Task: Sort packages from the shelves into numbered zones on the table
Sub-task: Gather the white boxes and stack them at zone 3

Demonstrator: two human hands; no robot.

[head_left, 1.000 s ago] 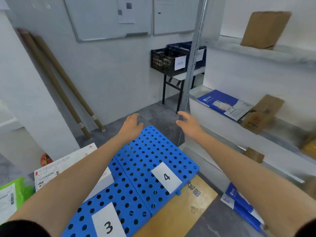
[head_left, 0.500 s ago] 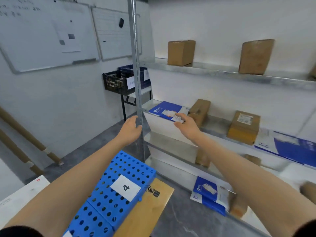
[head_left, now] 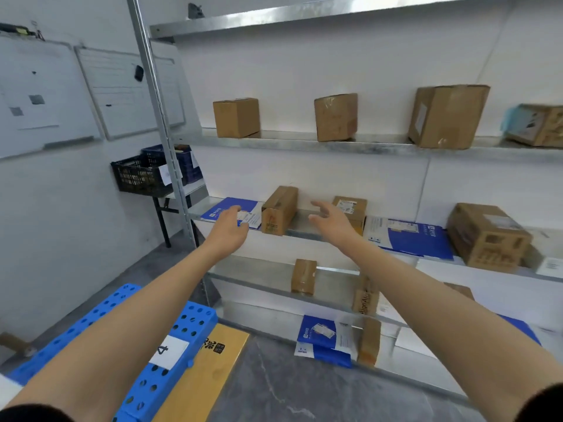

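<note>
Left grip [head_left: 231, 223] and right grip [head_left: 330, 219], open and empty, flank a small box [head_left: 278, 210]; many packages [head_left: 335, 117] are yet to leave the shelves [head_left: 289, 142].

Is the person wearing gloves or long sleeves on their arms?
No gloves. The left hand and right hand are bare, no rings or watch showing. Forearms are bare too. The left sleeve and right sleeve are black and short, just peeking in.

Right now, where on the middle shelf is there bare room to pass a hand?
Bare metal lies between the narrow brown cardboard box and the small labelled brown box; the right hand hovers before it. Crowded rightward: white-and-blue mailer beside the large brown carton.
</note>
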